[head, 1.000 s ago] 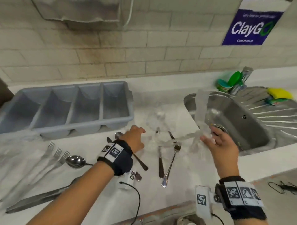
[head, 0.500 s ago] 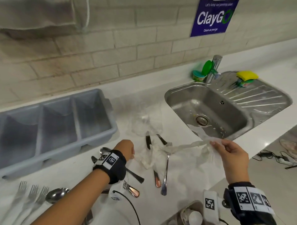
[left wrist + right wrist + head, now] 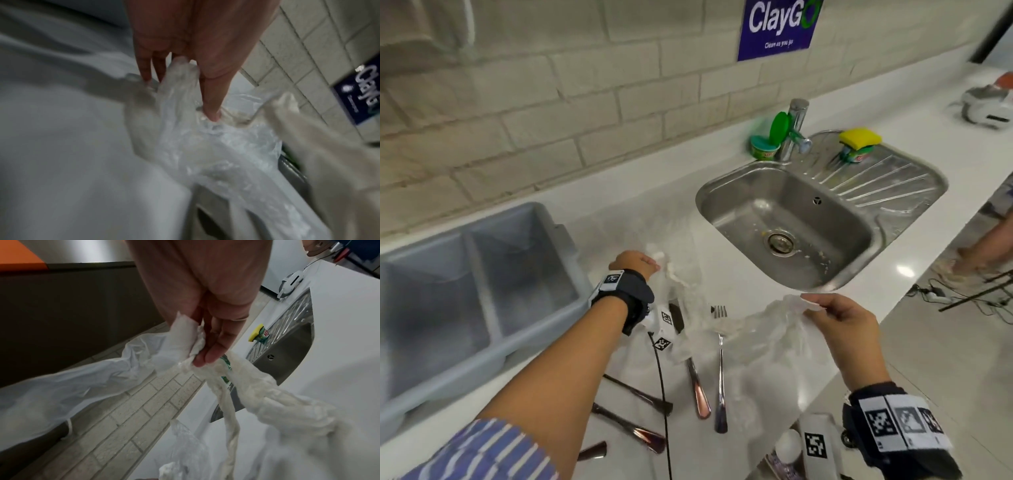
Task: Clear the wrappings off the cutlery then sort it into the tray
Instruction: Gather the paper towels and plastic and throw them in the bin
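Note:
A clear plastic wrapping (image 3: 767, 325) stretches across the white counter between my two hands. My left hand (image 3: 654, 265) grips its far crumpled end (image 3: 180, 100) just right of the grey cutlery tray (image 3: 482, 274). My right hand (image 3: 811, 305) pinches the near end (image 3: 185, 340), lifted in front of the sink. Under the wrapping lie a fork (image 3: 720, 363) and a knife (image 3: 697, 387). More dark handles (image 3: 640, 397) show beside my left forearm. The two tray compartments in view hold nothing.
A steel sink (image 3: 791, 222) with tap (image 3: 796, 126), yellow sponge (image 3: 859, 137) and green soap tub (image 3: 765, 147) lies right of the wrapping. The counter's front edge runs under my right wrist. Another person's legs (image 3: 983, 246) stand on the floor at right.
My left hand has left the cutlery and reached forward onto the crumpled far end of the wrapping. My right hand keeps its pinch, now nearer me. The view has swung right.

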